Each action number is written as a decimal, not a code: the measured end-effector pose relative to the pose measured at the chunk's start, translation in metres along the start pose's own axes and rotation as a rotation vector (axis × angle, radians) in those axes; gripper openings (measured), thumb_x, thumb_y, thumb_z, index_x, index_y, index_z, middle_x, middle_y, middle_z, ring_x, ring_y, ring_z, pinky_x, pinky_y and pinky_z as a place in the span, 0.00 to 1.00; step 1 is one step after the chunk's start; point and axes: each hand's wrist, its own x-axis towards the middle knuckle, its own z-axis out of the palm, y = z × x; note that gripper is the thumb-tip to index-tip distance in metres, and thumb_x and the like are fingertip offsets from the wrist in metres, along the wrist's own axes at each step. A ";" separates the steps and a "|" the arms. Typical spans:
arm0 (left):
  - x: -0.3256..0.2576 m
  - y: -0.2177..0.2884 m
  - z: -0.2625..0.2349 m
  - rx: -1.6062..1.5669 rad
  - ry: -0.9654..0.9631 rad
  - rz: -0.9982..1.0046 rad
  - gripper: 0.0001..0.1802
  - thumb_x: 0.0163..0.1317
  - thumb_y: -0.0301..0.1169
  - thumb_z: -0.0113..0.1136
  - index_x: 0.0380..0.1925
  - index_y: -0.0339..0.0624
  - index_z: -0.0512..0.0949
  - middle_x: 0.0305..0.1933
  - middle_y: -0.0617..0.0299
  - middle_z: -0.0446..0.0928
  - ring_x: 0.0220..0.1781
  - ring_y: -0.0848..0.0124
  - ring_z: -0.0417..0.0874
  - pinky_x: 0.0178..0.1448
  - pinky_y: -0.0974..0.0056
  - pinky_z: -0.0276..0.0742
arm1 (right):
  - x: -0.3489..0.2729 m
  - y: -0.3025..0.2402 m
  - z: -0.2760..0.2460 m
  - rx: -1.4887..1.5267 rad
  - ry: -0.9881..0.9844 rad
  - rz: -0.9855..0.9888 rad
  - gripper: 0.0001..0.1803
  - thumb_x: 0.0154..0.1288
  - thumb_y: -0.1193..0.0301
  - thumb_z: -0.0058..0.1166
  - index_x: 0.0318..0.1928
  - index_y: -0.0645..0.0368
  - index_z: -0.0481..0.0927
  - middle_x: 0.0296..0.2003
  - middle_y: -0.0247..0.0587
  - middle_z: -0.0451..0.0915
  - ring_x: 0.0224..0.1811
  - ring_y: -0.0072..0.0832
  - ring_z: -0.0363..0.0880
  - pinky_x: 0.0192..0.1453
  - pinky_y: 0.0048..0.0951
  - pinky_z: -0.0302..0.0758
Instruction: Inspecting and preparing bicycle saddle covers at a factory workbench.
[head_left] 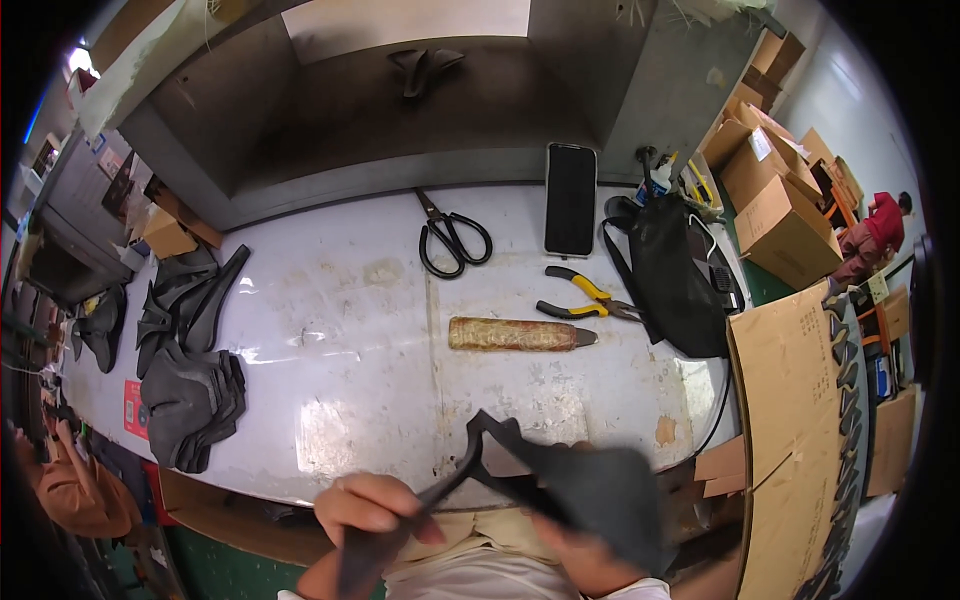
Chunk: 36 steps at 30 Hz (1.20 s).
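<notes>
Close to my body at the table's front edge, a black flexible piece (600, 485) that looks like a shoe upper is stretched between my hands. My left hand (372, 508) pinches its narrow strip, thumb and fingers closed. The wide end is in my right hand (590, 556), whose fingers are partly hidden behind it and blurred. Beyond the piece lies a tape-wrapped knife (512, 334) with a short dark blade. Yellow-and-black pliers (590, 295) and black-handled scissors (450, 235) rest farther back. Stacked black pieces of similar material (190, 405) sit at the left.
A phone (571, 200) and a black bag (675, 270) occupy the table's back right. A grey open-fronted metal box (420, 130) stands behind, with another black piece (425, 68) inside. Cardboard (785, 430) borders the right side. Other people (875, 235) are in the room.
</notes>
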 end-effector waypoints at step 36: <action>0.037 0.024 0.015 0.475 -0.637 -0.850 0.33 0.59 0.22 0.66 0.66 0.35 0.67 0.21 0.66 0.70 0.24 0.80 0.66 0.28 0.72 0.64 | 0.013 -0.033 -0.020 -0.372 -0.651 0.486 0.12 0.68 0.76 0.55 0.49 0.70 0.79 0.41 0.47 0.83 0.44 0.28 0.80 0.50 0.31 0.75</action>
